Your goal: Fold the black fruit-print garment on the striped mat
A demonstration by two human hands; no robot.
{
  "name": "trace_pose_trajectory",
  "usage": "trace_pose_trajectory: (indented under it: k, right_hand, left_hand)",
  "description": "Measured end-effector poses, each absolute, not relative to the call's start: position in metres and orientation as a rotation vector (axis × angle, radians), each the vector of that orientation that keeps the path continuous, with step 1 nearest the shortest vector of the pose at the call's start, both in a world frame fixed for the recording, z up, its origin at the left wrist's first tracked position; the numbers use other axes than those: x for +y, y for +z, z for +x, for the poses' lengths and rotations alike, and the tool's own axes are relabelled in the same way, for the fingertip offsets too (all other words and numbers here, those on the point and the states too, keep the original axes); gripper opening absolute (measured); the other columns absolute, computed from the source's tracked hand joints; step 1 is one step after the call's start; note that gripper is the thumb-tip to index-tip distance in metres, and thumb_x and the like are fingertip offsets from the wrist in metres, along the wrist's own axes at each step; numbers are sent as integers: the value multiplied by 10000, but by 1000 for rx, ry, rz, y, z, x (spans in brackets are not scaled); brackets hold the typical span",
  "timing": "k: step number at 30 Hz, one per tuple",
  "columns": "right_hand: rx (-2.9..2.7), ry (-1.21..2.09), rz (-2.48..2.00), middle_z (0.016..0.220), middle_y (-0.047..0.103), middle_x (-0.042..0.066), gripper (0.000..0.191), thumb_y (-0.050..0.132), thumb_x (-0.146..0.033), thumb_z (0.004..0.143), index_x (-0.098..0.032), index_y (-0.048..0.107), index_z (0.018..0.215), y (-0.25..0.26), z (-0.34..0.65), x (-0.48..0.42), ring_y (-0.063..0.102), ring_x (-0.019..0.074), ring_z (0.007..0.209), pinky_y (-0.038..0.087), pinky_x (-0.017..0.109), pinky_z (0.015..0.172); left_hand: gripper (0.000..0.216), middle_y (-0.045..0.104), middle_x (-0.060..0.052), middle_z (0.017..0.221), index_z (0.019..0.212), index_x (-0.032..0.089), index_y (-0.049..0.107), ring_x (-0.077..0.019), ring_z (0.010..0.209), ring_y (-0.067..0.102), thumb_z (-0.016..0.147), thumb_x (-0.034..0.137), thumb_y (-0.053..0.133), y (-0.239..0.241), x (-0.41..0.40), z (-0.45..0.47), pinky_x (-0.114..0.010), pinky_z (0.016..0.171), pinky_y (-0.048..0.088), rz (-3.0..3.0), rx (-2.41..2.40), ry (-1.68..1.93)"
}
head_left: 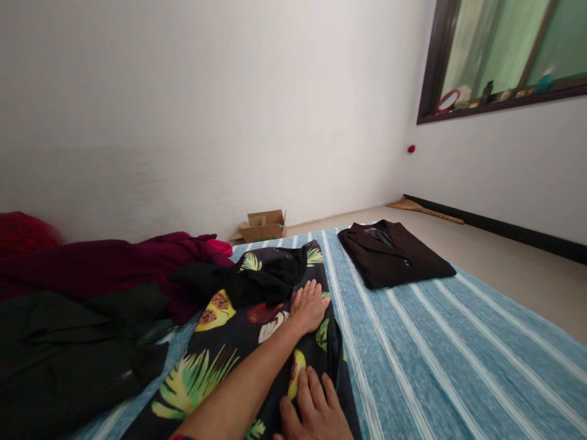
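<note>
A black garment [257,330] printed with fruit and palm leaves lies on the striped bedsheet, its right edge folded over. Flat on its upper right part rests my left hand [309,307], fingers stretched out. Closer to me, my right hand [316,409] touches the same garment near its right edge with the fingers apart; its wrist is cut off by the frame. A plain black sleeve or cuff [270,272] lies across the top of the print. To the right is a folded dark brown jacket [394,253] with a button showing.
Dark green clothing [73,354] and a maroon garment [123,266] are heaped at the left. The blue-and-white striped bedsheet [413,342] spreads under everything. Beyond it stand an open cardboard box [262,227] and a broom [426,209] by the wall. A window [499,55] is at upper right.
</note>
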State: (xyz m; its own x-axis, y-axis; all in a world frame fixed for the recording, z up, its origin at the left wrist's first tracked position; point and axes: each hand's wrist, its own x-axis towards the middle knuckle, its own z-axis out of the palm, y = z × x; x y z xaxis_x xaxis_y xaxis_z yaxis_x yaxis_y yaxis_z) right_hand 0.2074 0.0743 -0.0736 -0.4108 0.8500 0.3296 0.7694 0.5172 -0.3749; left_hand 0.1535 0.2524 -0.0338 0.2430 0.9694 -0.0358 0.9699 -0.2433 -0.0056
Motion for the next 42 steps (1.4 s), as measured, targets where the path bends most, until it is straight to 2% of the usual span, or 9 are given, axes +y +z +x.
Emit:
trace_pose_trajectory:
  k: [9, 28, 42]
  right_hand:
    - [-2316, 333, -1346, 1301, 498, 165, 432, 501, -527, 818, -252, 622, 1128, -61, 213, 72, 449, 351, 1204, 373, 566, 957]
    - [-2312, 238, -1344, 1292, 525, 129, 373, 475, -459, 852, -251, 612, 1131, -64, 217, 67, 454, 330, 1208, 362, 549, 974]
    - [-2372, 164, -1348, 1291, 519, 156, 400, 476, -476, 849, -240, 594, 1149, -56, 220, 64, 465, 337, 1195, 367, 531, 966]
  left_hand:
    - [557, 319, -142, 1450, 1352, 89, 359, -235, 1353, 239, 930, 426, 225, -49, 251, 151, -409, 1089, 212, 2577, 1941, 81]
    - [571, 354, -126, 1435, 1346, 121, 375, -240, 1342, 258, 923, 460, 196, -56, 249, 150, -415, 1080, 213, 2586, 1938, 220]
    - [539, 391, -125, 1410, 1306, 128, 411, -237, 1320, 294, 917, 457, 236, -56, 247, 152, -408, 1064, 232, 2582, 1934, 282]
